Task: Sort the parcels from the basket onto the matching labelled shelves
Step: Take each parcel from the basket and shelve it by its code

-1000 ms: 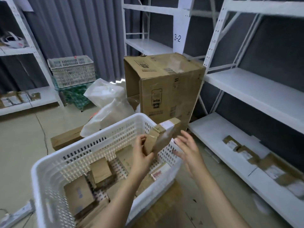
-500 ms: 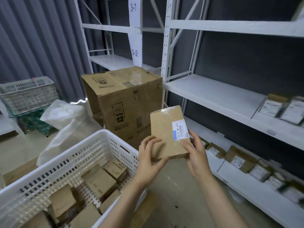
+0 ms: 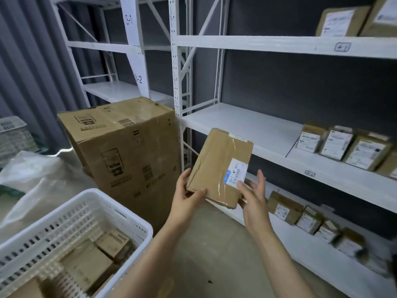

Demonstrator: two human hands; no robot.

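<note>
We hold the parcel [image 3: 219,168] tilted at the centre of the view, above the floor and clear of the basket [image 3: 120,208] at 7 o'clock. Our left hand [image 3: 187,197] grips its lower left corner, thumb on the face and fingers curled behind. Our right hand [image 3: 254,203] pinches the lower right corner loosely, thumb by the label [image 3: 236,175], the other fingers [image 3: 261,181] spread.

That right hold looks light to us. The taped wrap could slide out if the left lets go first. The label is blurred and partly under the thumb, and the tag [image 3: 309,173] at 3 o'clock is unreadable, so a misread code could send the parcel to the wrong shelf.

The carton [image 3: 129,151] at 9 o'clock stands against the rack post and blocks the low reach towards 11 o'clock. The middle shelf [image 3: 247,127] at 2 o'clock is bare at its near end, while boxes [image 3: 337,145] crowd it at 3 o'clock.
</note>
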